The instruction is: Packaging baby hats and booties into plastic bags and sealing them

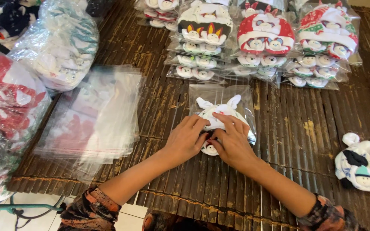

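Leftmost, big clear sacks of folded printed fabric point(9, 102) crowd the edge of the dark slatted bamboo table point(322, 128), stock parked out of the way. Beside them a stack of empty clear plastic sleeves point(95, 115) lies flat and fanned, close to the left hand, so a fresh one is easy to draw off.

Next comes the work itself, near the middle of the table. The left hand point(186, 139) and the right hand point(232, 143) sit side by side, fingers bent and pressing down on a small white baby set point(219, 112) that lies partly inside a clear bag point(202, 92). Both hands are closed down onto the cloth, thumbs meeting at the bag's near end, seemingly to keep the folded piece flat and squared against the plastic. The set is white, with two knotted ear-like tips pointing away from the person and a little round face motif peeking out below the fingers; most of its middle is hidden by the hands.

Beyond it, finished packs point(262, 38) stand in overlapping rows along the far side, sorted by colour: white, red, then red and green. Far right, a loose unbagged set point(362, 164) in white with dark patches rests well apart from the hands.
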